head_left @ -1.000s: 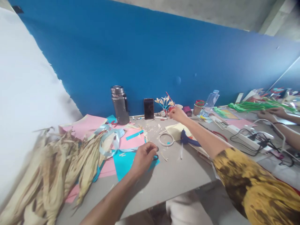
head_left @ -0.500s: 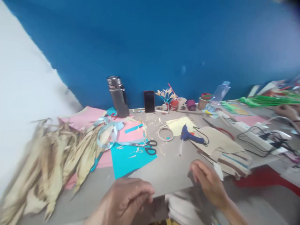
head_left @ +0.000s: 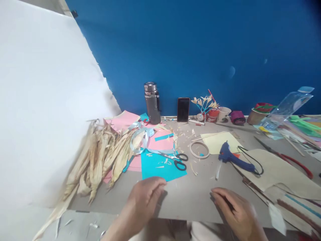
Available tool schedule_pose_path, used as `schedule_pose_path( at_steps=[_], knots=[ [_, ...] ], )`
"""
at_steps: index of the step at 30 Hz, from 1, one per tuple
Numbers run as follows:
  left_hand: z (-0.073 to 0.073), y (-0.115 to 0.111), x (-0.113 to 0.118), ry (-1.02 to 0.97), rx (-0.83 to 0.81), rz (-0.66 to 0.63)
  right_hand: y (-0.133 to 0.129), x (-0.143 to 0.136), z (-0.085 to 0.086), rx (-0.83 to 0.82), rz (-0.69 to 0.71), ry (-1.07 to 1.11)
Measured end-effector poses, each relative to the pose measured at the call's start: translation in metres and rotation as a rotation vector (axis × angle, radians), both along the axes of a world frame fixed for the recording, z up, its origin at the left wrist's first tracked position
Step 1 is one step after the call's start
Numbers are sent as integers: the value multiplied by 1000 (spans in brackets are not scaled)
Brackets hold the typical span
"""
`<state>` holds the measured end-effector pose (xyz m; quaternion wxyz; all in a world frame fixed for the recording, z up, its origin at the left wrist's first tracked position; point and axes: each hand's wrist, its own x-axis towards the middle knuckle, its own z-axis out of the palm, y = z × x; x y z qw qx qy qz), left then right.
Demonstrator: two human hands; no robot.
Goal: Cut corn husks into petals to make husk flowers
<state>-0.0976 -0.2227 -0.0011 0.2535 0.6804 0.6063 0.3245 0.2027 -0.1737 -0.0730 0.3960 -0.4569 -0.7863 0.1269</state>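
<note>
My left hand (head_left: 146, 202) is over the table's front edge, its fingers curled together with nothing seen in them. Just beyond it lies a blue paper sheet (head_left: 152, 169) with scraps, and black-handled scissors (head_left: 179, 160) rest partly on the sheet. My right hand (head_left: 234, 209) is at the same edge, thumb and fingertips drawn together, no object showing. A blue hot glue gun (head_left: 235, 159) lies on its side beyond the right hand, a clear stick (head_left: 218, 169) beside it. Between the two hands and farther back is a ring of tape (head_left: 199, 150).
Dried corn husks (head_left: 97, 157) spread at left, beside looped pale-blue ribbon (head_left: 140, 139). A thermos (head_left: 152, 103), an upright phone (head_left: 183, 109), husk flowers (head_left: 205, 102) and a tilted plastic bottle (head_left: 288, 108) stand by the wall. Red-handled shears (head_left: 296, 164) lie at right.
The view has turned left, so the tabletop things appear farther right. Both hands stay curled by the table edge, the left farther forward over it. Another person's hand at right has left the view.
</note>
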Motion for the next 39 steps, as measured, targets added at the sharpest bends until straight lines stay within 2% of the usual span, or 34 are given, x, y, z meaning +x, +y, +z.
schedule_pose_path(
  at_steps=[3,5,8,11,15,20,23,26,33,39],
  knots=[
    [12,16,-23,73,62,116,0,-2,0,32,11,-5],
    [17,26,-42,210,125,235,0,-3,0,32,3,-28],
    [19,38,-74,541,232,490,1,-3,-2,54,-15,-82],
    [16,43,-97,874,163,614,0,-4,-2,61,-25,-115],
    [12,44,-100,996,-5,570,-1,-7,1,49,-37,-115],
    [13,63,-89,1102,-24,529,0,-8,3,43,-21,-113],
    [18,80,-89,1063,-27,477,1,-7,0,53,-16,-95],
    [32,89,-92,983,18,568,2,-7,-4,71,-2,-78],
    [84,84,-98,852,82,782,1,-8,-4,62,-8,-68],
    [119,77,-114,926,492,986,0,-11,0,21,-16,-57]
  ],
)
